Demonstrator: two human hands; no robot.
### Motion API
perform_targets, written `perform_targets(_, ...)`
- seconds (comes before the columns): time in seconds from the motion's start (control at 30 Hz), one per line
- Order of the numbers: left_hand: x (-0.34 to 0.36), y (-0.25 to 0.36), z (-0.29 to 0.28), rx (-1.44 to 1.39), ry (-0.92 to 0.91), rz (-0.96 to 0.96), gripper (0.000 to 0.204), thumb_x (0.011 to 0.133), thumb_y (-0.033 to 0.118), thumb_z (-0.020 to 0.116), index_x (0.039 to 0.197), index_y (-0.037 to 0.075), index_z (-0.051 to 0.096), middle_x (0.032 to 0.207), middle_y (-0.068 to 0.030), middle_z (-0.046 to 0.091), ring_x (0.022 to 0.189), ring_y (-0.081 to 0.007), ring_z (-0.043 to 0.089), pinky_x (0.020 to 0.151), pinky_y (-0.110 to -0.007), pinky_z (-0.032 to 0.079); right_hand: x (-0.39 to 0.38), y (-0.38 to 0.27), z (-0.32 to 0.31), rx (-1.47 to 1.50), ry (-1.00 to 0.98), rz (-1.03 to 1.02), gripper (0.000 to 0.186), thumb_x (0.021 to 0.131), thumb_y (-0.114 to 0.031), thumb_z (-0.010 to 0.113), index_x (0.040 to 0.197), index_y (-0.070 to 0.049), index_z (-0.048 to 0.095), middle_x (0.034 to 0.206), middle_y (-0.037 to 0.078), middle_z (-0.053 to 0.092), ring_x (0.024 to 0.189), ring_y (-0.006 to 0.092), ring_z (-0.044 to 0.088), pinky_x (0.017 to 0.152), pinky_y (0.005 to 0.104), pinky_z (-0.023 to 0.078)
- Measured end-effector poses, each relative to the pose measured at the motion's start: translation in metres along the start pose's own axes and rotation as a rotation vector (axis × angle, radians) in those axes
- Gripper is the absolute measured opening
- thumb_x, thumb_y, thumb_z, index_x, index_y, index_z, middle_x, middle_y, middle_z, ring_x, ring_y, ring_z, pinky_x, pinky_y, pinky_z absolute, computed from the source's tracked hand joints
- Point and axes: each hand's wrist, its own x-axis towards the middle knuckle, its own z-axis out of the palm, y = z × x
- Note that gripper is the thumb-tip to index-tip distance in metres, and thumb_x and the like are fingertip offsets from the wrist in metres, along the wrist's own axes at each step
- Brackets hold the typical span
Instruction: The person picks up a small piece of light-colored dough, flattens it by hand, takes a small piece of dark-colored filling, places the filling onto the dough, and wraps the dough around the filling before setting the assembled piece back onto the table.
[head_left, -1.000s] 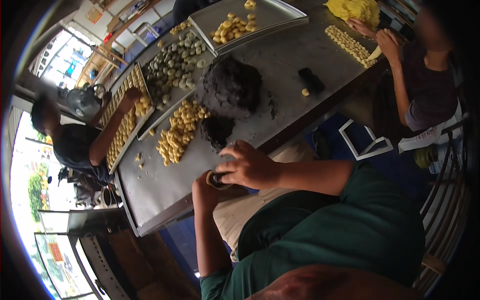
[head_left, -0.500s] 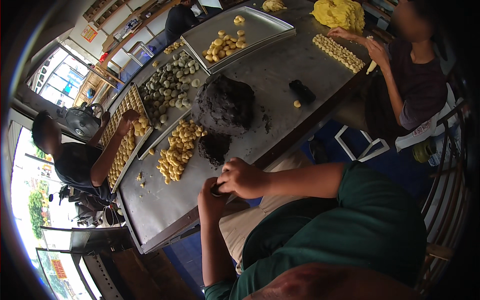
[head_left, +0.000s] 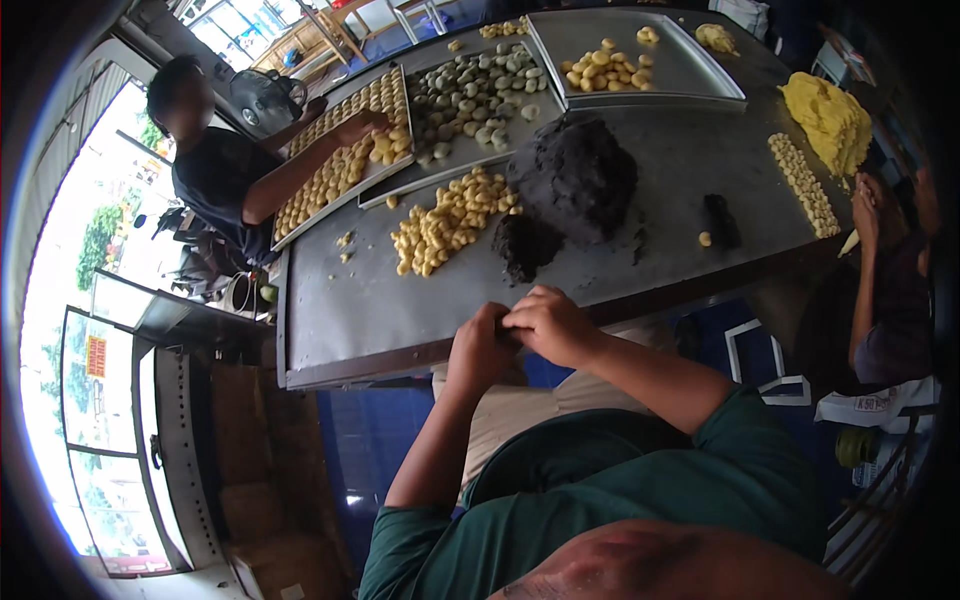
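My left hand (head_left: 478, 348) and my right hand (head_left: 552, 326) meet just off the near edge of the metal table (head_left: 380, 310). Both are closed with fingers curled around a small dark lump (head_left: 508, 331), mostly hidden between them. On the tabletop beyond sits a big mound of dark paste (head_left: 580, 185), with a smaller crumbly dark heap (head_left: 524, 248) at its near side. Left of these lies a pile of small yellow dough pieces (head_left: 440, 232).
At left, a person (head_left: 225, 160) reaches over a tray of dough balls (head_left: 340, 160). Greyish balls (head_left: 480, 95) and another metal tray (head_left: 690, 95) lie at the back. Rightward are a dark object (head_left: 719, 222), yellow dough (head_left: 825, 120) and another person (head_left: 890, 270).
My view has swung, so the table and people sit differently in the picture. My hands stay together around the dark lump, which shows less now. The person at right has brought both hands together.
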Motion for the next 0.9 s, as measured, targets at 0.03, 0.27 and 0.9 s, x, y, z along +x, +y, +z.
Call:
perform_targets(0.03,0.004,0.0,0.003,-0.084,0.058,0.05,0.044,0.074,0.012,0.081,0.113,0.007,0.06,0.089,-0.0182,0.071,0.088,-0.0399,0.07,0.076,-0.046,0.055,-0.003,0.0,0.004,0.065,0.157,0.017,0.024,0.079,-0.015,0.08,0.1,-0.007,0.075,0.096,0.008,0.071,0.099,0.0324,0.063,0.089,0.0444,0.049)
perform_targets(0.27,-0.003,0.014,-0.004,0.004,0.023,0.166,0.024,0.072,0.012,0.081,0.093,0.007,0.07,0.089,-0.0126,0.072,0.084,-0.0339,0.072,0.076,-0.042,0.057,0.001,-0.013,-0.012,-0.045,0.13,0.131,0.069,0.075,-0.013,0.084,0.138,-0.004,0.056,0.125,0.018,0.057,0.115,0.0368,0.056,0.098,0.046,0.048)
perform_targets(0.9,0.02,0.012,0.023,-0.786,0.102,0.145,0.076,0.112,0.048,0.031,0.165,0.01,-0.007,0.16,-0.0235,0.038,0.153,-0.0327,0.027,0.124,-0.041,0.019,-0.007,0.006,0.013,0.494,0.324,0.475,0.026,0.099,-0.012,0.068,0.12,0.003,0.064,0.113,0.011,0.069,0.102,0.0145,0.069,0.087,0.031,0.056)
